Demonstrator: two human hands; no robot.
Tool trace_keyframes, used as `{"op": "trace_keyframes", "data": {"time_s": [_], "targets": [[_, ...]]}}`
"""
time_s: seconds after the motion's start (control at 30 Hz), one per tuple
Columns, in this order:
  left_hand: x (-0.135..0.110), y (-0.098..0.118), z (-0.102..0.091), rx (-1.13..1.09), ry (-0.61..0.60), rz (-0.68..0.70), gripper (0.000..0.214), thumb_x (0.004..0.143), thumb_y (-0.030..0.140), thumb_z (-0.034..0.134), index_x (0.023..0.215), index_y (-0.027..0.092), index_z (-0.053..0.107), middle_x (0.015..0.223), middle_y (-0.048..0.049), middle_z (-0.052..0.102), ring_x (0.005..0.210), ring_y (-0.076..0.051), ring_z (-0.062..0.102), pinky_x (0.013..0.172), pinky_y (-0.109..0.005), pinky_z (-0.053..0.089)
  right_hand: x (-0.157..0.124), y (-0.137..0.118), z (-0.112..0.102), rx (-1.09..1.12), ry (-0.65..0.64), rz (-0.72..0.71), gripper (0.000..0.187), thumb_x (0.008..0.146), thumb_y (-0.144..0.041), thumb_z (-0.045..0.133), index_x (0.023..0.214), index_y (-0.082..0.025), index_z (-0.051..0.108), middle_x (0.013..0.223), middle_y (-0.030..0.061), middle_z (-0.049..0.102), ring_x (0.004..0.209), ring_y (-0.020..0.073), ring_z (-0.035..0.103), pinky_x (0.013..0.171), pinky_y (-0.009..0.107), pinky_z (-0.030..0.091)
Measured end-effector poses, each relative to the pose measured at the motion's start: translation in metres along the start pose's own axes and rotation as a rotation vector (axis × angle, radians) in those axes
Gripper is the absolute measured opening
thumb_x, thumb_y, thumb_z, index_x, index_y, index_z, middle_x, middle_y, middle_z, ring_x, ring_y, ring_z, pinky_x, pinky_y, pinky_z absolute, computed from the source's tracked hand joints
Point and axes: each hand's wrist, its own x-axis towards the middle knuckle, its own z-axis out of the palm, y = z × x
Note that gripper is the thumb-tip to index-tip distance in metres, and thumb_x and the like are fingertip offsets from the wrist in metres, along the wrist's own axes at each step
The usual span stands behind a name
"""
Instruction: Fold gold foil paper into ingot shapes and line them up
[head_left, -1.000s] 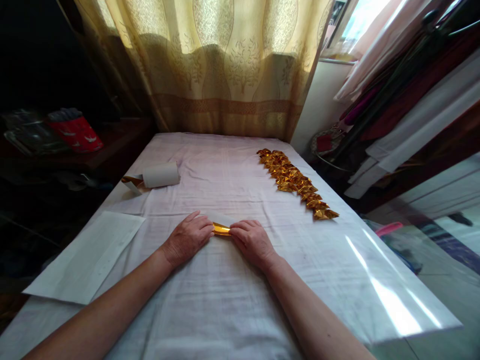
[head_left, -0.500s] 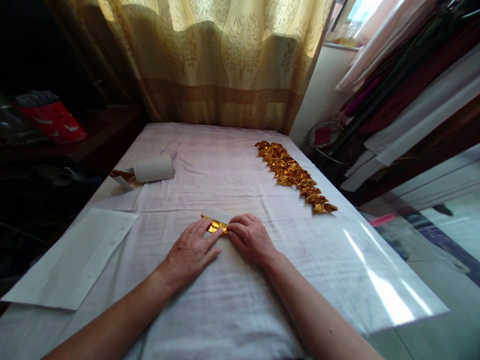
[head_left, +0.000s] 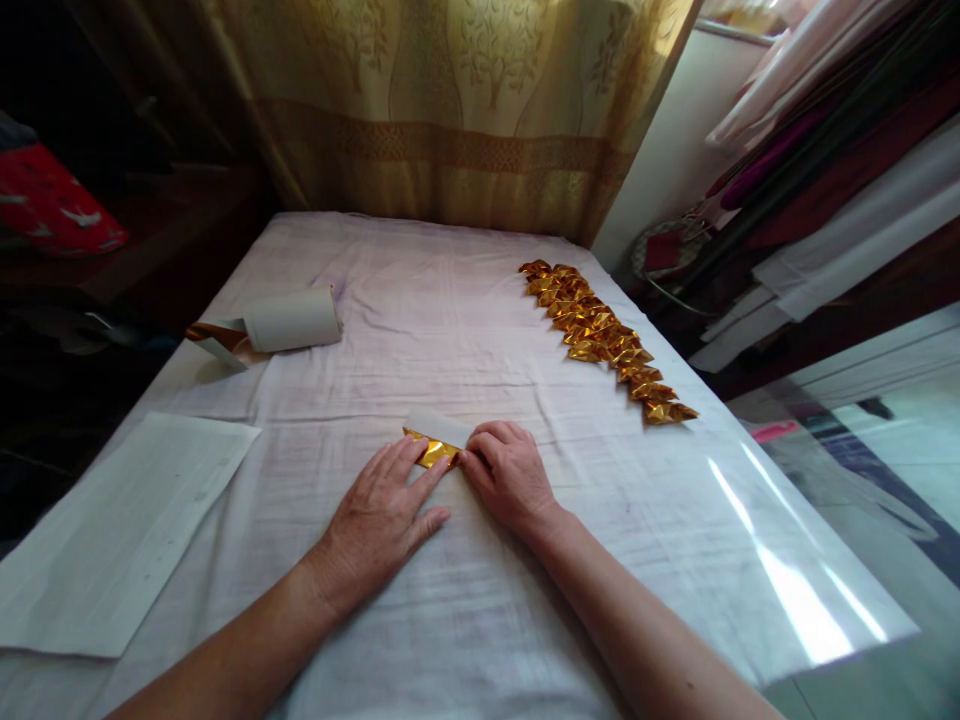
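A sheet of gold foil paper [head_left: 436,453] lies partly folded on the cloth, its pale underside showing along the far edge. My left hand [head_left: 379,510] rests flat across its left part, fingers stretched out and the thumb apart. At the right end, my right hand [head_left: 511,468] is closed, with thumb and fingertips pinching the edge; the exact grip is partly hidden behind the fingers. Toward the back right, several folded gold foil pieces [head_left: 596,322] are nested in a slanting row, apart from both hands.
A white cloth [head_left: 420,330] covers the table. A roll of paper [head_left: 292,318] with a gold inner side lies at the back left, and a flat pale sheet [head_left: 139,530] at the front left. Behind hangs a curtain [head_left: 442,150]; clothes [head_left: 832,200] hang at the right.
The view has tipped downward and come slightly closer. My right fingers have shifted slightly right along the foil paper's edge, and more of its gold face shows between my hands.
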Motion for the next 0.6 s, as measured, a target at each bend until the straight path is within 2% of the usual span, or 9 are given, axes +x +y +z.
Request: {"op": "trace_keyframes", "data": {"time_s": [0.23, 0.6], "targets": [[-0.0022, -0.0014, 0.0004, -0.014, 0.022, 0.010, 0.053, 0.095, 0.043, 0.052, 0.145, 0.026, 0.046, 0.142, -0.0140, 0.049, 0.133, -0.031, 0.045, 0.111, -0.049, 0.039, 0.0003, -0.0067, 0.0019, -0.030, 0.033, 0.076, 0.017, 0.091, -0.027, 0.062, 0.075, -0.021, 0.063, 0.089, 0.0040, 0.068, 0.087, 0.0203, 0.059, 0.079, 0.035, 0.038], [-0.0005, 0.0020, -0.0002, 0.014, 0.023, -0.002, 0.050, 0.095, 0.047, 0.051, 0.140, 0.026, 0.053, 0.141, -0.0144, 0.051, 0.131, -0.031, 0.046, 0.112, -0.048, 0.036, 0.0019, -0.0098, 0.0017, -0.050, 0.021, 0.111, 0.019, 0.093, -0.028, 0.061, 0.075, -0.021, 0.060, 0.086, 0.0039, 0.067, 0.085, 0.0201, 0.057, 0.077, 0.035, 0.035]]}}
